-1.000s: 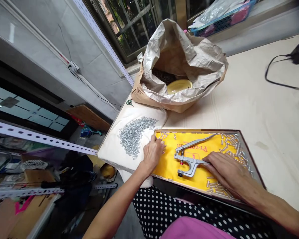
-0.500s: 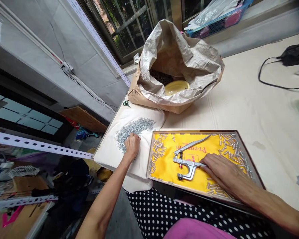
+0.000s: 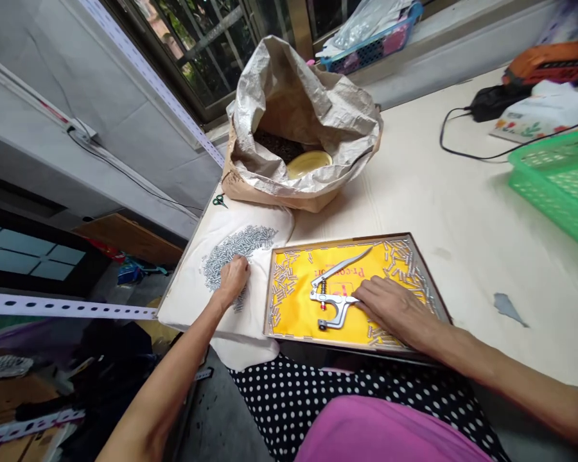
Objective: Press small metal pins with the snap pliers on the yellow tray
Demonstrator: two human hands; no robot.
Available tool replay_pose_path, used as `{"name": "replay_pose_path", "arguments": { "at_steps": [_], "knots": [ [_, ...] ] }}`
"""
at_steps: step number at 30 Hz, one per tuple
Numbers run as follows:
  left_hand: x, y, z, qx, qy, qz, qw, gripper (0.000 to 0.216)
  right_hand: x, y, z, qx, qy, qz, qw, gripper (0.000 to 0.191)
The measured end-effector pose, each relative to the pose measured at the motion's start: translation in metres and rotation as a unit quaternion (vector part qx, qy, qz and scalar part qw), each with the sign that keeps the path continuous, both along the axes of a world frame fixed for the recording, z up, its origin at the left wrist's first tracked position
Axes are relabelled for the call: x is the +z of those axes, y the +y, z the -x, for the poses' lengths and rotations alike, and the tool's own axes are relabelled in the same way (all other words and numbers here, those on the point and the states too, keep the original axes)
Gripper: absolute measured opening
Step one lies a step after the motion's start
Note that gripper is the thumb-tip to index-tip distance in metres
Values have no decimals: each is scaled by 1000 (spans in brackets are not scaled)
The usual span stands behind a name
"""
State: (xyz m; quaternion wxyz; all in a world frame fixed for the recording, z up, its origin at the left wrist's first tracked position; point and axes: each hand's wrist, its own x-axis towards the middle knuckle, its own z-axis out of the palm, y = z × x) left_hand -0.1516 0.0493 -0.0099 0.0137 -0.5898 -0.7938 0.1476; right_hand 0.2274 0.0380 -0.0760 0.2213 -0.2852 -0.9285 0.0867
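Observation:
My left hand (image 3: pixel 232 277) rests on a pile of small silver metal tubes (image 3: pixel 231 247) spread over a white cloth (image 3: pixel 197 301); its fingers are curled down into the pile. My right hand (image 3: pixel 390 307) lies over the lower handle of grey metal snap pliers (image 3: pixel 334 295) inside a shallow framed tray (image 3: pixel 270 282) lined with yellow fabric. More silver tubes lie scattered along the tray's edges.
A crumpled paper sack (image 3: pixel 298 109) holding dark bits and a yellow bowl (image 3: pixel 309 163) stands behind the tray. A green plastic basket (image 3: pixel 559 183) sits at right, with a black cable (image 3: pixel 467 151) and an adapter behind it. Small green scissors (image 3: pixel 218 201) lie beside the sack.
My left hand has moved from the tray's left edge out onto the tube pile on the cloth. The right hand has stayed on the pliers. The view has swung right.

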Motion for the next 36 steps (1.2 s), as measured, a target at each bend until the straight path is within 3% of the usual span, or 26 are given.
{"name": "replay_pose_path", "arguments": {
  "at_steps": [2,4,6,9,11,14,19,25,31,36],
  "knots": [
    [8,-3,-8,0,-32,-51,998,22,5,-1,1,-4,-24,-5,1000,16],
    [17,-11,-26,27,-138,-134,981,15,9,-2,2,-11,-48,5,999,15],
    [26,-27,-54,74,-320,-163,931,15,12,-2,3,-12,-68,9,998,16],
    [30,-56,-101,143,-550,-100,816,33,16,-4,4,-4,-83,-19,996,16],
    [26,-72,-128,182,-616,-73,763,38,20,-6,4,0,-81,-47,996,16],
    [12,-87,-151,234,-654,-62,717,42,26,-10,4,4,-65,-78,995,16],
    [-5,-93,-158,257,-663,-76,699,40,29,-12,5,3,-64,-80,995,17],
    [-5,-87,-163,264,-664,-61,697,34,27,-8,6,7,-88,-35,996,18],
    [-12,-84,-162,272,-648,-47,710,28,28,-5,7,17,-98,-5,995,19],
    [-10,-78,-162,273,-614,-19,740,20,27,-3,7,15,-105,24,994,16]
  ]
}}
